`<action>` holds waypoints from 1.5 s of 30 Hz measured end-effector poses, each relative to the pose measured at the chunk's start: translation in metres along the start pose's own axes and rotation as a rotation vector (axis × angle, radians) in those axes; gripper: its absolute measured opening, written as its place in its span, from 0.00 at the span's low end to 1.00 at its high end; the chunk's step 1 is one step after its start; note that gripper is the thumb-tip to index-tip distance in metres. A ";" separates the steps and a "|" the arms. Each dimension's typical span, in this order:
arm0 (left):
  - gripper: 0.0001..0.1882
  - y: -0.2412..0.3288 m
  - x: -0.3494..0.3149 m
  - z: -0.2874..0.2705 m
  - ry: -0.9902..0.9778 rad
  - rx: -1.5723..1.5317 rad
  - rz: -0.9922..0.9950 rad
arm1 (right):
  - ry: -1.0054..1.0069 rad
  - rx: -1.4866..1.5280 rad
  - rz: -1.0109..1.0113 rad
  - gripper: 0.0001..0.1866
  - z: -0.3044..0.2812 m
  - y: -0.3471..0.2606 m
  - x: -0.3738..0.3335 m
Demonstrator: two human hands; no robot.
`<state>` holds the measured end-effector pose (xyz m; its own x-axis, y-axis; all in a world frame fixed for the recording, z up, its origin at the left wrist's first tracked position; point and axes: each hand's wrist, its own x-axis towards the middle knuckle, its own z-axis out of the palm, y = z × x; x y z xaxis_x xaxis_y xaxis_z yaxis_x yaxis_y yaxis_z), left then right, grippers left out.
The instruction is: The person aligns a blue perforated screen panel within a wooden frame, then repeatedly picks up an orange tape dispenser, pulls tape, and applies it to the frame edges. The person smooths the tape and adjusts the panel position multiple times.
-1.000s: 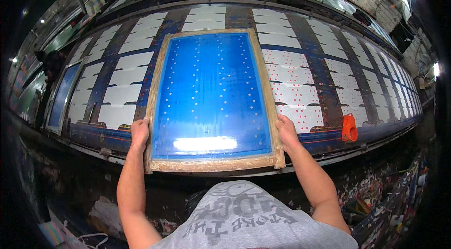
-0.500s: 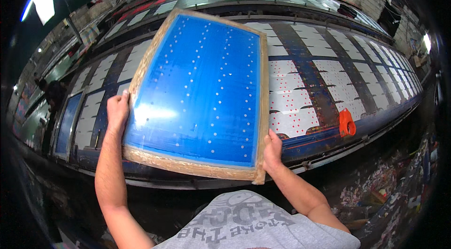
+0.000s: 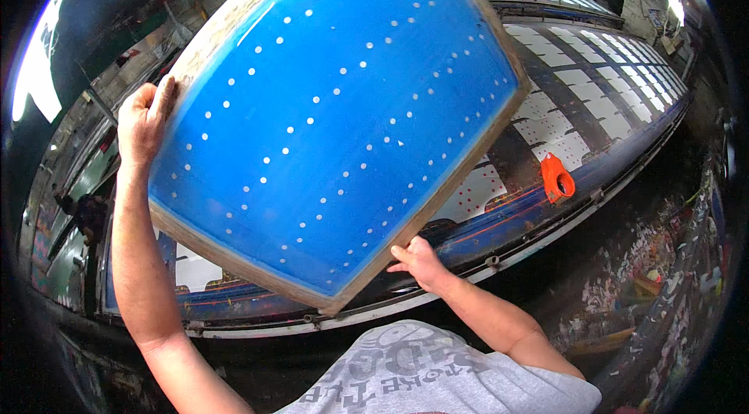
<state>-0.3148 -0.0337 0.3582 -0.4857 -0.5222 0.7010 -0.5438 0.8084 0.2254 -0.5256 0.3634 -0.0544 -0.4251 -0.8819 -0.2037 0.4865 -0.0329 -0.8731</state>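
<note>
A large screen-printing frame (image 3: 335, 110) with a blue mesh, rows of small pale dots and a wooden border is lifted in front of me, tilted over the long table. My left hand (image 3: 143, 124) is closed around its left border, thumb near the upper edge. At the lower right border, my right hand (image 3: 421, 264) grips the wood between thumb and fingers. Behind the frame, much of the table (image 3: 460, 246) and its pieces is hidden. White pieces with red dots (image 3: 472, 194) show past the frame's right edge.
An orange ring-shaped holder (image 3: 557, 180) stands on the table's near edge, right of the frame. Rows of white cut pieces (image 3: 597, 98) run along the table to the far right. A metal rail (image 3: 499, 262) borders its front. Paint-spattered clutter (image 3: 624, 289) lies at lower right. A dark-clothed person (image 3: 90, 215) is at far left.
The frame has been raised closer and turned clockwise, its lower corner swinging left. My left hand has gone up and left; my right hand has shifted left and slightly down.
</note>
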 end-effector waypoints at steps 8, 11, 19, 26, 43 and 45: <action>0.29 0.077 0.043 -0.009 0.088 0.240 0.211 | 0.146 -0.194 -0.284 0.18 0.007 0.040 0.008; 0.37 0.106 0.063 -0.008 0.111 0.227 0.071 | 0.196 -0.271 -0.330 0.23 0.010 0.053 0.021; 0.49 0.134 0.086 -0.006 0.169 0.254 0.115 | 0.159 -0.211 -0.083 0.19 0.023 0.039 0.009; 0.48 0.138 0.087 -0.028 0.223 0.050 0.076 | -0.066 -0.584 -0.136 0.15 0.006 -0.029 -0.016; 0.45 0.174 0.060 -0.049 0.417 -0.004 0.248 | 0.790 -2.181 -2.180 0.30 0.096 -0.511 -0.178; 0.45 0.172 0.055 -0.049 0.460 -0.030 0.280 | 0.748 -2.361 -1.723 0.39 0.116 -0.526 -0.179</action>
<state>-0.4013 0.0899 0.4682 -0.2558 -0.1181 0.9595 -0.4135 0.9105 0.0018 -0.6169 0.4846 0.4923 0.3369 -0.5900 0.7338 -0.5781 0.4856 0.6558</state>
